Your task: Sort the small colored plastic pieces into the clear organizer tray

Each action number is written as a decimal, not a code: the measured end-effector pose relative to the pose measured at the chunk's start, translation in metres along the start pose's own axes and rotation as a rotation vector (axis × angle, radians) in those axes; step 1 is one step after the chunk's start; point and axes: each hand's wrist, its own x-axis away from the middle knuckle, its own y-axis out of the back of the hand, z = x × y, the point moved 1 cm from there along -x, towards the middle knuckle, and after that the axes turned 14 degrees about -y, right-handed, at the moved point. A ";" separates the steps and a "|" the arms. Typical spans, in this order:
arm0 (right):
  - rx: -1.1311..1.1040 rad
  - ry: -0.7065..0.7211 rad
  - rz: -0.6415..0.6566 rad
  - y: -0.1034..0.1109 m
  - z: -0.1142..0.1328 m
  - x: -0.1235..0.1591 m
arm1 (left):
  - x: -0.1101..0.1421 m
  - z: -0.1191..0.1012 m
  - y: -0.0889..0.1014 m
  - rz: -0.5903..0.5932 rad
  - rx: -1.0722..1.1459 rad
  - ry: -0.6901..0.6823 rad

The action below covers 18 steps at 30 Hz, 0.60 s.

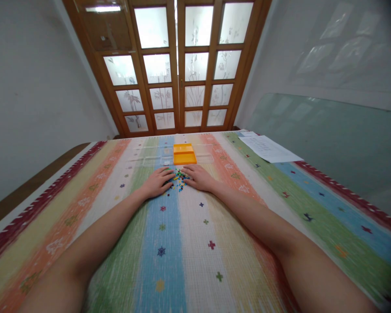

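A pile of tiny coloured pieces, in blue, green, yellow and other colours, lies on the striped tablecloth. They are too small for me to tell their exact kind. Flat at the left edge of the pile rests my left hand, its fingers stretched out over some pieces. My right hand lies palm down at the pile's right edge, fingers spread and touching pieces. What is under the fingers is hidden. Just beyond the hands is an orange two-part tray, with a clear plastic container on either side.
The clear container on the left and the clear container on the right are hard to make out. Printed paper sheets lie at the far right. Wooden glass-paned doors stand behind the table, and a glass panel leans along the right.
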 end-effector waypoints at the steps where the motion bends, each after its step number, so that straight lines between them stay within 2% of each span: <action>1: 0.005 -0.021 -0.009 -0.001 -0.001 0.000 | 0.002 0.005 -0.002 -0.019 -0.005 0.028; 7: -0.018 -0.060 -0.021 0.001 -0.002 -0.002 | 0.013 0.031 -0.012 -0.046 0.014 0.170; 13: -0.080 0.102 0.085 0.005 0.009 0.001 | 0.011 0.027 -0.011 -0.076 -0.017 0.197; 18: -0.043 0.157 0.177 0.003 0.023 0.003 | 0.010 0.025 -0.007 -0.098 -0.044 0.219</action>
